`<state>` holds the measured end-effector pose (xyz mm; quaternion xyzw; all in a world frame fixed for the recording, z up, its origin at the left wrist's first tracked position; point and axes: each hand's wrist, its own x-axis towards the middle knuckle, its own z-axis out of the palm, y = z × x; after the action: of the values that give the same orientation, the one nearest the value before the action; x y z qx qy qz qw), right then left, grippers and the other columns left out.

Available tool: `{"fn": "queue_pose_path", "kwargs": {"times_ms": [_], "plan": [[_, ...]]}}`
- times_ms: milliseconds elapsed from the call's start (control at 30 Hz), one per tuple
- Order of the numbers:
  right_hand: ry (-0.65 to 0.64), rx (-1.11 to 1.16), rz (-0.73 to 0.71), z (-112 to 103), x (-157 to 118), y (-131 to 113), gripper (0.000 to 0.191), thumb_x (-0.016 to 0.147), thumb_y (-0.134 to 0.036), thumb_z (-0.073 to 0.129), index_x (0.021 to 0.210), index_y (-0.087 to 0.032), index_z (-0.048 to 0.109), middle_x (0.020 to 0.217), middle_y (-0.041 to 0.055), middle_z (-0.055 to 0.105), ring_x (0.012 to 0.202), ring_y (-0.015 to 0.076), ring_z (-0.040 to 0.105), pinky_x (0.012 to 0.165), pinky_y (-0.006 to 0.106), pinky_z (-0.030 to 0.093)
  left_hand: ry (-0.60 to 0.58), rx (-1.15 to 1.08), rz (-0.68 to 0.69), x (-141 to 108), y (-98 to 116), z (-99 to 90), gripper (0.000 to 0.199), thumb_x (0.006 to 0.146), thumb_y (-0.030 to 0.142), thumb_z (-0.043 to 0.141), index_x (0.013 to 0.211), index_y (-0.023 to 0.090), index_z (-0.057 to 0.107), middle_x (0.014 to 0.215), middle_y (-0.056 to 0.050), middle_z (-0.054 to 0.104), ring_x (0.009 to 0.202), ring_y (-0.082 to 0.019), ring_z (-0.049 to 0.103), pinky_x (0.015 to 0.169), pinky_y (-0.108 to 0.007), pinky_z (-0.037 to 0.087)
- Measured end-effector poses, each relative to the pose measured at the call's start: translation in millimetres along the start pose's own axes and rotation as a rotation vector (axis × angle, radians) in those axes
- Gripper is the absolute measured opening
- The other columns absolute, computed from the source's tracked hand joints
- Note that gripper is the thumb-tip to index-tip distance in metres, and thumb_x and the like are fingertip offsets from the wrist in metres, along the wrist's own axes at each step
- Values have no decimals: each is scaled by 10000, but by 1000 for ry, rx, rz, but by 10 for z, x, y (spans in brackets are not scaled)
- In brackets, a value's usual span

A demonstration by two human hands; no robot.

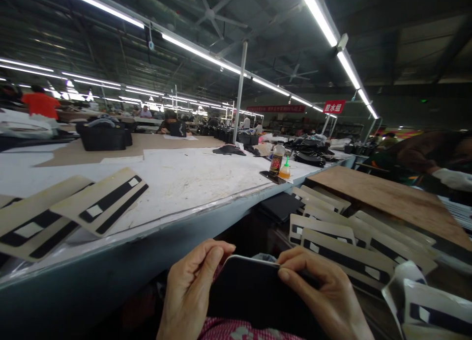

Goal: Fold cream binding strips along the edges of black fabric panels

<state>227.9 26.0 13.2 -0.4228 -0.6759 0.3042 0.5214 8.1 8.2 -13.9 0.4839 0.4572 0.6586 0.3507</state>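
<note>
A black flat panel (254, 293) with a rounded corner and a pale edge strip stands tilted up above my lap. My right hand (324, 288) pinches its top edge between thumb and fingers, toward the right. At the panel's upper left corner, my left hand (193, 283) has thumb and bent fingers drawn together along the edge; the fingertips' exact contact is partly hidden. The lower part of the panel runs down out of view against a red checked cloth (221, 328).
Beige pieces with black strips (106, 202) lie on the white-covered table (177, 183); more such pieces (346, 254) are stacked at right. A bottle (276, 160), a glue bottle (284, 171) and a phone (272, 177) sit near the table edge. A brown board (391, 197) and a co-worker's gloved hand (453, 179) are at right.
</note>
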Motion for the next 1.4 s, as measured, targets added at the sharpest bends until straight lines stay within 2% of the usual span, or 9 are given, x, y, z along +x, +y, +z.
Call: {"fn": "queue_pose_path", "kwargs": {"times_ms": [200,300,433,533,633,767,900,1133,1400], "plan": [[-12,10,7,8,8,0,204,818,-296,793,633,-234,733,785,0,751,736,168,685,733,235,519,74,-46,-57,-28,105,49,476,937,613,613,901,181,809,842,-79,799,776,-212,739,723,-263,568],[-18,-2,-17,7,16,12,202,829,-282,787,642,-233,731,783,-7,748,726,156,685,733,224,520,9,7,-27,-52,174,69,550,981,654,485,955,209,806,891,-76,802,810,-214,735,727,-266,558],[-16,-34,-93,51,12,55,189,866,-226,761,680,-233,734,807,-13,755,743,142,706,728,209,527,-124,274,58,-27,157,57,406,909,635,620,1041,285,778,900,-6,793,796,-186,714,715,-231,531],[33,-85,-234,93,3,76,160,888,-162,741,746,-234,750,847,-11,765,773,137,722,744,207,541,-207,459,176,22,75,27,263,971,494,602,990,303,782,832,33,799,729,-144,734,680,-185,520],[28,-138,-373,90,8,56,121,881,-129,763,840,-238,797,913,7,803,824,152,754,768,216,572,-113,501,295,23,25,17,310,1009,438,550,928,276,801,869,21,826,775,-140,773,728,-156,528],[-47,-128,-382,39,43,-2,102,885,-152,788,906,-238,839,987,38,845,849,176,800,776,235,622,54,490,260,-38,57,50,347,981,493,556,926,276,821,886,21,836,732,-155,761,705,-173,539],[-73,-61,-308,16,79,-32,50,878,-257,820,853,-216,834,943,63,853,830,208,818,780,279,658,45,498,267,-37,97,30,338,966,495,580,928,283,840,913,3,848,782,-190,793,736,-184,571],[-161,-150,-460,-39,59,-16,72,911,-236,787,965,-227,834,1052,84,846,872,214,823,819,298,664,-12,555,278,-1,48,-157,341,979,503,581,1008,291,846,947,-7,857,847,-206,825,741,-147,594],[-195,-118,-497,-114,61,-87,54,900,-192,795,948,-211,811,1018,65,848,861,187,817,791,247,642,63,341,103,-134,56,-103,366,923,568,641,922,273,858,912,-25,849,890,-258,804,777,-228,620]]}}
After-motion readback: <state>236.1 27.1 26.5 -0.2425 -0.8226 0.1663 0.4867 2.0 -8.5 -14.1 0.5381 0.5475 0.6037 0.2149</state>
